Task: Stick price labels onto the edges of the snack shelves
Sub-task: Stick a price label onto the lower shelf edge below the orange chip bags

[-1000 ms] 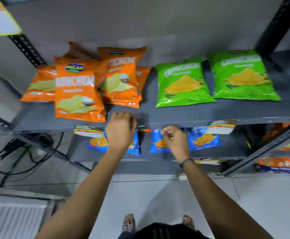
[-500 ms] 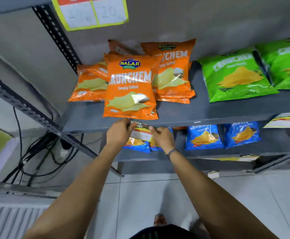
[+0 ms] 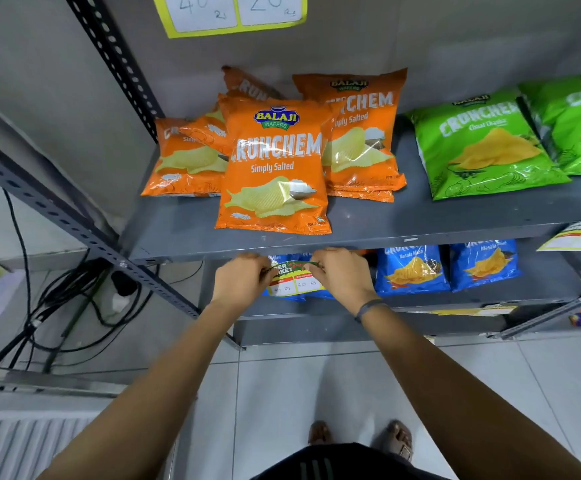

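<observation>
A yellow-edged price label (image 3: 294,278) with two white price boxes hangs at the front edge of the grey shelf (image 3: 403,242), below the orange Crunchem bags (image 3: 275,168). My left hand (image 3: 242,278) pinches the label's left end and my right hand (image 3: 341,277) pinches its right end, both pressed up against the shelf edge. The label's top strip is partly covered by my fingers.
Green Crunchem bags (image 3: 486,147) lie to the right on the same shelf. Blue bags (image 3: 410,268) sit on the shelf below. Another label (image 3: 573,235) hangs at the right edge, a bigger price card (image 3: 233,12) above. Black cables (image 3: 74,296) and a slotted upright (image 3: 74,223) stand at left.
The view has shifted left and closer to the orange bags. Both hands came together from apart, took the label's ends and now hold it at the shelf edge under the front orange bag.
</observation>
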Demonstrator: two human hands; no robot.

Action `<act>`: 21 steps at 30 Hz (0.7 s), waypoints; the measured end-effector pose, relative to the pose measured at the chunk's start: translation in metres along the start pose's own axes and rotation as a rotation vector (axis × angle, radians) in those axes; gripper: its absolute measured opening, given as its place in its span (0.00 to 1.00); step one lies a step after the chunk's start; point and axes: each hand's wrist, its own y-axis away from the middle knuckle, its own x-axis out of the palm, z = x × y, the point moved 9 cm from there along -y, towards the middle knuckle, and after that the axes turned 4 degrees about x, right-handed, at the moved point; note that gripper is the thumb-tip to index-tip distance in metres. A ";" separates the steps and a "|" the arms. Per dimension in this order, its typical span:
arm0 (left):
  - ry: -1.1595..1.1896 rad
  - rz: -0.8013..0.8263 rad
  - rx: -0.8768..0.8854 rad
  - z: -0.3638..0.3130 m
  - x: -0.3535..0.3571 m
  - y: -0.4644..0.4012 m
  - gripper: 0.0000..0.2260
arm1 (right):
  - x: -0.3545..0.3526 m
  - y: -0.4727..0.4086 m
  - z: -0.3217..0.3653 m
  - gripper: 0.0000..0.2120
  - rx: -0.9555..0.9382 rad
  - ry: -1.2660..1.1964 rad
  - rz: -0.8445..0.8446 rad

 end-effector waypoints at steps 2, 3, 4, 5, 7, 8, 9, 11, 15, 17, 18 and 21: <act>-0.110 0.031 0.018 0.000 0.004 -0.004 0.13 | 0.002 -0.004 0.010 0.12 -0.037 0.167 -0.003; -0.154 0.042 0.014 0.000 0.005 -0.007 0.14 | 0.004 -0.007 0.013 0.13 -0.041 0.235 0.012; -0.186 0.051 0.005 0.001 0.004 -0.011 0.15 | 0.006 -0.009 0.014 0.12 -0.035 0.289 0.025; -0.207 0.052 -0.003 0.001 0.003 -0.014 0.15 | 0.007 -0.012 0.014 0.12 -0.021 0.328 0.033; -0.224 0.037 -0.005 -0.001 0.000 -0.018 0.14 | 0.007 -0.016 0.014 0.09 0.013 0.375 0.037; -0.226 0.027 0.000 -0.003 -0.002 -0.018 0.13 | 0.007 -0.017 0.014 0.09 0.027 0.387 0.041; -0.229 0.019 0.008 -0.005 -0.003 -0.019 0.12 | 0.007 -0.019 0.014 0.09 0.035 0.391 0.041; -0.227 0.010 0.014 -0.006 -0.004 -0.019 0.11 | 0.008 -0.021 0.013 0.09 0.040 0.383 0.044; -0.251 0.004 0.003 -0.001 -0.007 -0.019 0.14 | 0.005 -0.020 0.011 0.11 0.019 0.350 0.010; -0.239 -0.023 0.006 0.001 -0.014 -0.020 0.14 | -0.001 -0.020 0.011 0.12 0.014 0.293 -0.015; -0.228 -0.040 0.010 0.001 -0.019 -0.021 0.12 | -0.005 -0.021 0.011 0.13 0.022 0.264 -0.030; -0.246 -0.026 0.013 -0.001 -0.026 -0.026 0.13 | -0.013 -0.023 0.012 0.15 0.035 0.222 -0.058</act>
